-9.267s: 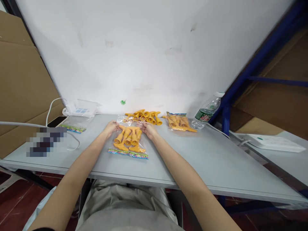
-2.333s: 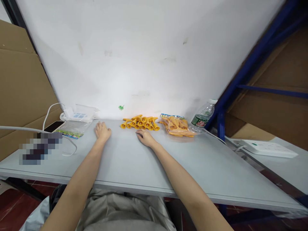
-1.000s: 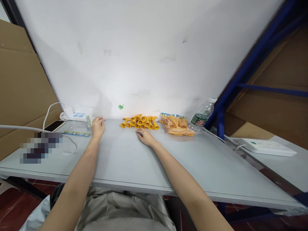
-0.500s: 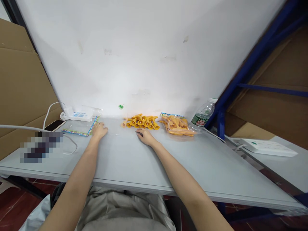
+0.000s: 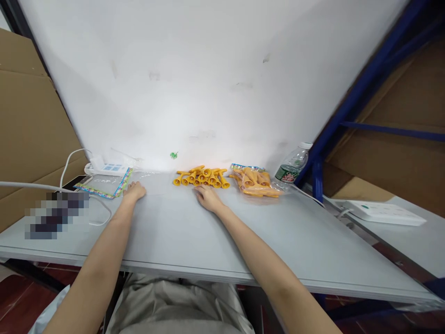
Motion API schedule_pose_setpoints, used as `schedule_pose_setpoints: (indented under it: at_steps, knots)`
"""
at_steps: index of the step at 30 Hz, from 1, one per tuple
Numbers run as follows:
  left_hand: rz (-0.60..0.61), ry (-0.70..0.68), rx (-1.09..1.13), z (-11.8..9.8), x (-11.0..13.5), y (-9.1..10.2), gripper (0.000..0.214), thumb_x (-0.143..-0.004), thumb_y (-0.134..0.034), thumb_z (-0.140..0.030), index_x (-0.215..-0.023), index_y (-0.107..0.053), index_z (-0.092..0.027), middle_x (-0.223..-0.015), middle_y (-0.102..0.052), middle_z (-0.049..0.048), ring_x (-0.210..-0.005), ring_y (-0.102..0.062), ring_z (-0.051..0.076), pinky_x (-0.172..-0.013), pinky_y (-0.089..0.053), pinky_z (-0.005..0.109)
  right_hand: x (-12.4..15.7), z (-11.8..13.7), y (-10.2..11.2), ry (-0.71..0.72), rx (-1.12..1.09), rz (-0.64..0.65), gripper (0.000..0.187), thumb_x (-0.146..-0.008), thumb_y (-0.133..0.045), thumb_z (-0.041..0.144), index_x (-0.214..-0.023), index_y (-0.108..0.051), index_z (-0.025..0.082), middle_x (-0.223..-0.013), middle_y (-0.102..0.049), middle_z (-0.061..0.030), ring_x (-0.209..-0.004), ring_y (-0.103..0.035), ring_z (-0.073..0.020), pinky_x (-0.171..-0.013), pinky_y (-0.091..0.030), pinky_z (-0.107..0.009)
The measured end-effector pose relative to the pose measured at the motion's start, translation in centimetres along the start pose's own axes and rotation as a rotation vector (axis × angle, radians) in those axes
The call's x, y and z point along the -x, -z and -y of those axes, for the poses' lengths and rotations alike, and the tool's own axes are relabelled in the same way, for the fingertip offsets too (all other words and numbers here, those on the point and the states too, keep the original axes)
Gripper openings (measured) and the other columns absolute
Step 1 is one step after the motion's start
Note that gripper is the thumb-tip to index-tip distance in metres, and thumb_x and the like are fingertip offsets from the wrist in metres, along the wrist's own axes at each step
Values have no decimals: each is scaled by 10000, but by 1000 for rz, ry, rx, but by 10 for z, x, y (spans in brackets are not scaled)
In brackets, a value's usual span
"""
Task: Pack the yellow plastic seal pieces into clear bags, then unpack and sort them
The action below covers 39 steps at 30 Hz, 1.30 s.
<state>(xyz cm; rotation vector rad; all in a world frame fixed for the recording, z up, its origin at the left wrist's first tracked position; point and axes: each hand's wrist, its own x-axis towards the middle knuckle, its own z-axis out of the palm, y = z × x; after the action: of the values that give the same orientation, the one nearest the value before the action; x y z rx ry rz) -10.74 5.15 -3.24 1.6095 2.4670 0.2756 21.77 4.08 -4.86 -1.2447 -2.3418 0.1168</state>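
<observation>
A clear plastic bag with a colourful printed border (image 5: pixel 122 184) lies flat at the left back of the table. My left hand (image 5: pixel 134 191) rests palm down at its right side, fingers spread and touching the film. Yellow toy horns (image 5: pixel 205 175) form a loose pile by the wall, bells mostly facing me. Just in front of them lies my right hand (image 5: pixel 208 198), its fingers loosely stretched toward the pile; I see nothing held in it. Right of the pile is a filled clear bag of orange-yellow horns (image 5: pixel 256 182).
A plastic bottle (image 5: pixel 291 166) leans against the wall at right. A white power strip (image 5: pixel 107 169), a phone (image 5: pixel 74 183) and white cables (image 5: pixel 104 218) lie at left. Another power strip (image 5: pixel 385 212) sits far right. Cardboard (image 5: pixel 31 130) and a blue frame (image 5: pixel 361 83) flank the table.
My left hand has slid left, and the bordered bag has moved left with it, off the leftmost horn it seemed to cover. My right hand has barely moved.
</observation>
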Motion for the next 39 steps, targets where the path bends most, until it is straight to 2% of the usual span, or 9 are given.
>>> schedule_pose_setpoints:
  at_steps: [7,11,14,20,24,27,31,36,39]
  knots:
    - [-180,-43,-9,5,13,-8,461,-852,-373,-172,-1263,-572,-110,-1495,-399,204,-1415,-323,323,-1124,-229,623,-39,46,-11,57,125,-45,414,-857,-429,83,-1236,-578,156,-1304,-587,-135,-1207,-485,-258,-1003,-347,-433]
    - [-177,-175,18,5,16,-10,497,-807,-406,-81,-1262,-588,-161,-1483,-434,162,-1407,-354,286,-1140,-250,561,-60,62,-24,8,189,0,454,-876,-411,109,-1314,-503,187,-1405,-512,-141,-1272,-428,-299,-1073,-220,-589]
    - [-140,-261,51,5,18,-7,556,-771,-435,-40,-1265,-592,-241,-1454,-489,99,-1375,-414,239,-1140,-273,508,-67,72,-28,-22,218,29,390,-902,-408,157,-1272,-529,185,-1320,-571,-155,-1235,-452,-322,-1077,-158,-643]
    - [-143,-236,83,-3,25,-4,426,-837,-399,-122,-1163,-650,-233,-1384,-567,91,-1304,-491,244,-1136,-246,541,-64,85,-22,-53,293,6,342,-920,-348,144,-1134,-612,106,-1171,-615,-210,-1123,-497,-330,-1023,-261,-555]
    - [-182,-244,22,-13,34,-2,357,-904,-368,-270,-1091,-657,-176,-1300,-617,147,-1264,-513,286,-1122,-232,577,-51,84,-17,-135,315,15,376,-861,-344,44,-1136,-597,93,-1126,-618,-218,-1068,-516,-314,-914,-340,-464]
    - [-237,-311,-6,-23,42,2,376,-912,-392,-348,-1126,-624,-145,-1307,-601,166,-1273,-504,288,-1113,-281,505,-40,81,-12,-193,290,-2,327,-871,-396,104,-1137,-587,107,-1115,-619,-220,-1067,-521,-325,-890,-346,-453]
    - [-186,-385,-46,-40,57,7,417,-894,-430,-451,-1095,-614,-134,-1069,-696,152,-1058,-634,283,-939,-439,388,-26,71,-4,-273,198,28,285,-873,-515,255,-1120,-603,143,-1087,-641,-206,-1089,-550,-345,-923,-348,-465]
    - [-123,-465,-141,-54,70,2,352,-850,-501,-435,-1023,-621,-153,-1074,-683,148,-1066,-626,279,-908,-434,359,-20,48,1,-331,-27,48,247,-837,-603,350,-984,-647,156,-985,-687,-153,-916,-632,-296,-793,-454,-375]
    - [-98,-477,-151,-54,70,-3,307,-851,-497,-403,-999,-623,-165,-1111,-667,140,-1062,-626,265,-897,-436,350,-23,37,-1,-326,-169,-31,236,-820,-617,364,-919,-654,153,-880,-693,-112,-811,-636,-254,-718,-480,-336]
